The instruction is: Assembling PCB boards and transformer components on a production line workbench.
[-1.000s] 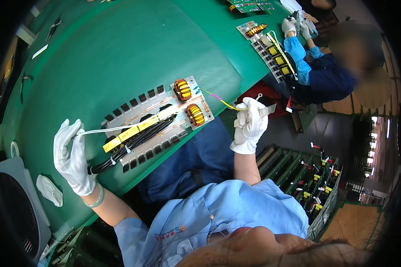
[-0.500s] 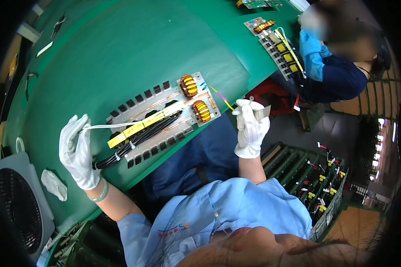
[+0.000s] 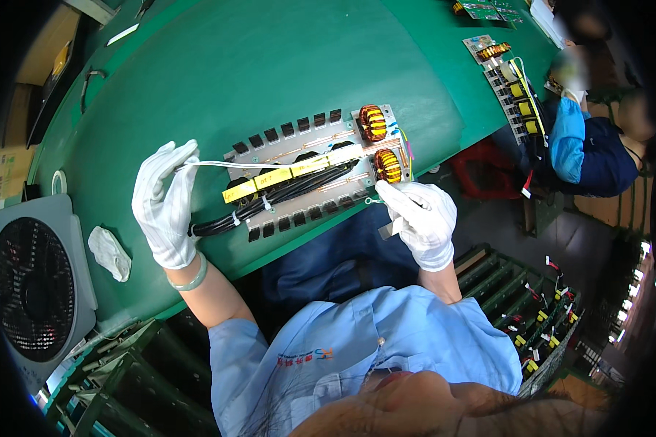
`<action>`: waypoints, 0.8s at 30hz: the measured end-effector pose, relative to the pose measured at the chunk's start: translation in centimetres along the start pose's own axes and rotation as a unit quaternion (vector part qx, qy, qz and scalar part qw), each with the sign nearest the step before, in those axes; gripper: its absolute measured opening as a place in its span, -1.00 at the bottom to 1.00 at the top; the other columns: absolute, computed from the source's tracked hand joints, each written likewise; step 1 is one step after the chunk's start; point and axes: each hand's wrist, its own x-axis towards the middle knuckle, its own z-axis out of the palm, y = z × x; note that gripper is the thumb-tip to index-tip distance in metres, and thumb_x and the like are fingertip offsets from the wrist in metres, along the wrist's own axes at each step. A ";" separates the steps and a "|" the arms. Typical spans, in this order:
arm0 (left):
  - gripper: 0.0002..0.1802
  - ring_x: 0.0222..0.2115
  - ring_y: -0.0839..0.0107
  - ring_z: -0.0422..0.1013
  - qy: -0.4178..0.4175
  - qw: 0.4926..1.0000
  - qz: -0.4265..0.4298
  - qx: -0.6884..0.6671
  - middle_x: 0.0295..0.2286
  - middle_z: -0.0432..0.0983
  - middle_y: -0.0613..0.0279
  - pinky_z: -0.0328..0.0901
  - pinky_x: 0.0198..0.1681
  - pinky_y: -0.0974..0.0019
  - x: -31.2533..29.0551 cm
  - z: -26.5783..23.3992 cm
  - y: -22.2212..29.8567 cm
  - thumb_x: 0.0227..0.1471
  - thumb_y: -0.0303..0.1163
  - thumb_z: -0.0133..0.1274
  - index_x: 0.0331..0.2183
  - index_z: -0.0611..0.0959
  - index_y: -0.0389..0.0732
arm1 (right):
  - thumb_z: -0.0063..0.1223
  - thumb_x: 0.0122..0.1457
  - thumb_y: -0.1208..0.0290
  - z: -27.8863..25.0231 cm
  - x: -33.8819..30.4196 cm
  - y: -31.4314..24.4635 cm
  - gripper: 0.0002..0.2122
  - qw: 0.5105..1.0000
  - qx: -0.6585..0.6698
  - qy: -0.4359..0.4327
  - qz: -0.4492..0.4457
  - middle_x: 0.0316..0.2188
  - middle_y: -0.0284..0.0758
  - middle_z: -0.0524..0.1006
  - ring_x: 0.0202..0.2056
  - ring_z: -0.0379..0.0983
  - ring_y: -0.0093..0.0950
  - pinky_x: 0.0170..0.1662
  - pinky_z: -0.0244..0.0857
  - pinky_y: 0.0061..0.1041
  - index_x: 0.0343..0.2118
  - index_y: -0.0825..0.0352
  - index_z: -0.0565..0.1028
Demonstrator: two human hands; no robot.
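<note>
A circuit board [image 3: 313,142] with two copper-wound ring coils [image 3: 388,166], yellow-taped parts and rows of black components along its sides lies on the green table. My left hand [image 3: 164,207], in a white glove, pinches the end of a thin white wire [image 3: 219,163] at the board's left end. A bundle of black cables [image 3: 219,226] passes beside that hand. At the lower right corner, my gloved right hand [image 3: 423,218] is closed on a thin coloured wire, whose ring terminal [image 3: 372,201] sticks out past the fingertips. A small flat metal piece [image 3: 386,231] also shows under those fingers.
A grey fan [image 3: 33,284] stands at the left, with a crumpled white glove [image 3: 110,253] beside it. At the far right, a person in blue sleeves [image 3: 568,138] sits by another board [image 3: 514,91]. Green racks [image 3: 481,280] holding several wired parts stand below right.
My right hand has come from beyond the board's right end to its lower right corner, bringing the wire's ring terminal round. The left keeps the white wire. The whole view has shifted.
</note>
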 end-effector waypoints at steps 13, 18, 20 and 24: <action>-0.75 -0.30 0.29 0.49 -0.073 0.974 -0.115 -0.180 -0.34 0.58 0.01 0.35 -0.22 0.39 -0.4 -2.2 0.9 -0.15 -0.69 0.20 -0.29 0.69 -0.40 | 0.13 -0.22 0.48 0.3 0.0 -0.4 -0.57 0.997 0.018 -0.055 0.061 -0.47 -0.28 0.58 -0.44 0.50 -0.37 -0.35 0.37 -0.45 -0.16 0.34 0.65; -0.82 -0.44 0.29 0.46 -0.105 0.920 -0.004 -0.378 -0.45 0.56 0.03 0.36 -0.23 0.18 -1.0 -2.1 -1.2 -0.15 -0.62 0.23 -0.37 0.65 -0.36 | 0.10 -0.20 0.54 0.9 -0.2 -0.2 -0.56 0.996 0.053 -0.038 0.062 -0.48 -0.29 0.59 -0.43 0.51 -0.38 -0.34 0.39 -0.48 -0.13 0.37 0.64; -0.76 -0.49 0.30 0.44 -0.144 0.874 0.013 -0.463 -0.51 0.54 0.09 0.35 -0.25 0.14 -1.1 -2.3 -1.5 -0.19 -0.52 0.31 -0.37 0.65 -0.34 | 0.22 -0.14 0.57 1.0 -0.3 -0.3 -0.64 0.994 0.064 -0.037 0.080 -0.34 -0.28 0.63 -0.36 0.56 -0.30 -0.33 0.46 -0.42 -0.18 0.27 0.66; -0.75 -0.53 0.28 0.43 -0.178 0.836 0.055 -0.517 -0.53 0.53 0.16 0.33 -0.31 0.15 -1.2 -2.1 -1.7 -0.21 -0.43 0.35 -0.43 0.65 -0.31 | 0.23 -0.11 0.57 1.1 -0.5 -0.5 -0.66 0.992 0.068 -0.043 0.100 -0.31 -0.27 0.64 -0.33 0.57 -0.30 -0.29 0.47 -0.40 -0.18 0.28 0.66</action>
